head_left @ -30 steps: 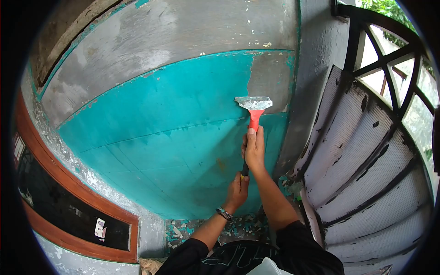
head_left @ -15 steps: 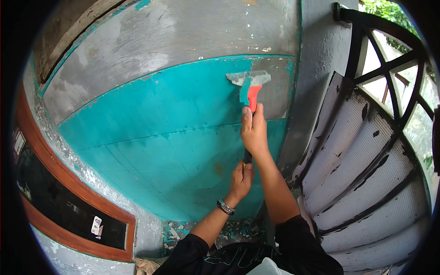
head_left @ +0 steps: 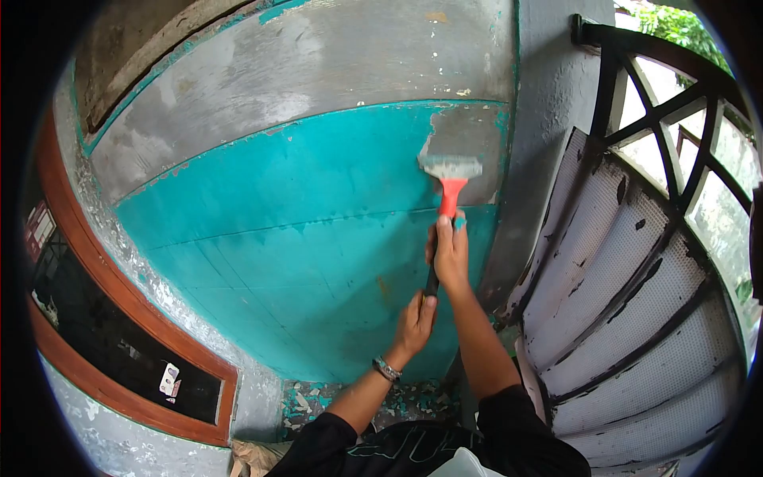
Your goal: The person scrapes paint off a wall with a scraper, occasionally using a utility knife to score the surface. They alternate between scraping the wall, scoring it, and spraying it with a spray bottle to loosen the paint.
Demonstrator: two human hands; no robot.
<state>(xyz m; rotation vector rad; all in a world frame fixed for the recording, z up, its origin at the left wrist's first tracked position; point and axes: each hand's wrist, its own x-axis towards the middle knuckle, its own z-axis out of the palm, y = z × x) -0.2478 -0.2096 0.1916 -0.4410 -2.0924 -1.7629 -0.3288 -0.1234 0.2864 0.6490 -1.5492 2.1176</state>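
A long-handled scraper (head_left: 453, 193) with a red head, a dark handle and a wide, paint-smeared blade is held up against the wall. My right hand (head_left: 451, 254) is wrapped round the handle just below the red part. Lower down, my left hand (head_left: 415, 322) grips the handle's end. The blade lies on the border between turquoise paint (head_left: 318, 183) and a bare grey patch (head_left: 469, 131) at the upper right. A turquoise paint flake (head_left: 460, 223) shows by my right fingers.
To the right stands a black metal gate (head_left: 668, 119) with pale, ribbed sheeting (head_left: 620, 310). A wood-framed window (head_left: 226, 397) is at lower left. Paint chips (head_left: 373, 401) litter the floor below the wall, and crumpled brown material (head_left: 256, 457) lies near the window.
Both hands and the scraper have moved down. The blade is lower, the bare grey patch reaches further left, and the strip of paint hanging over the red head is off it.
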